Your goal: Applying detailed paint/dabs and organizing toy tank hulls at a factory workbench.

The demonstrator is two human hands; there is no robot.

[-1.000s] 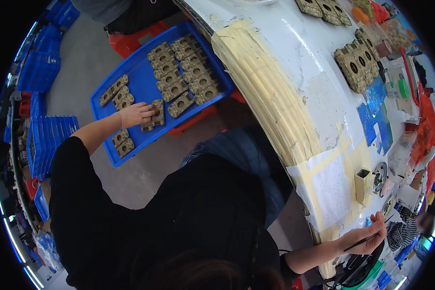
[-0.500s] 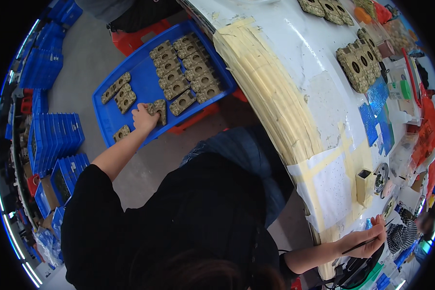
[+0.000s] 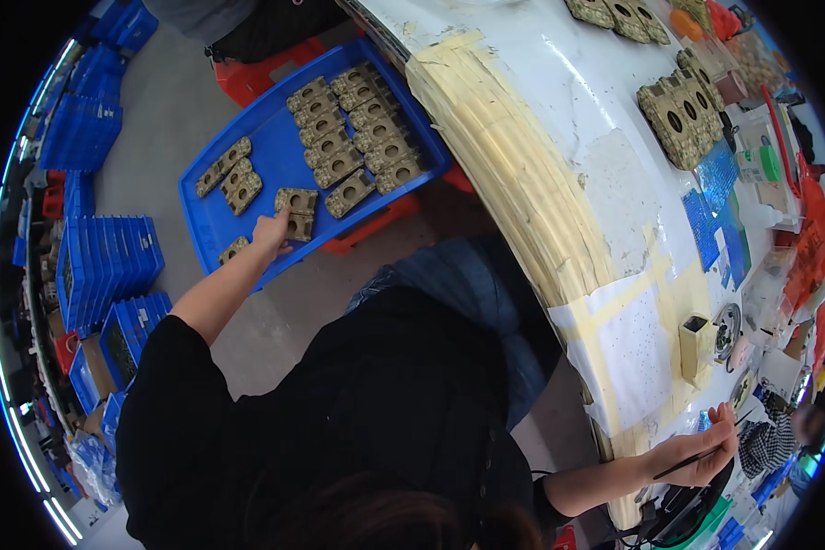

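Note:
My left hand (image 3: 270, 235) is over the near side of a blue tray (image 3: 275, 142). Its thumb and fingers close on the left end of a camouflage-patterned model part (image 3: 300, 228) with a round hole. Directly beyond it, close against it, lies a similar part (image 3: 295, 201). Two columns of such parts (image 3: 336, 166) fill the tray's right side, with a few others (image 3: 240, 186) at the left. At the lower right, my right hand (image 3: 709, 451) pinches a thin dark-handled brush (image 3: 683, 466) above the table edge.
The white worktable (image 3: 541, 73) has a tape-covered edge (image 3: 504, 165). More camouflage parts (image 3: 676, 119) stand on it, near blue shiny sheets (image 3: 720, 220). A small square pot (image 3: 696, 348) is beside white paper (image 3: 623, 353). Stacked blue crates (image 3: 110, 266) line the left.
My left hand has shifted slightly toward me and is now at the part's left end. Two parts now show side by side there. My right hand still holds the brush, almost unmoved.

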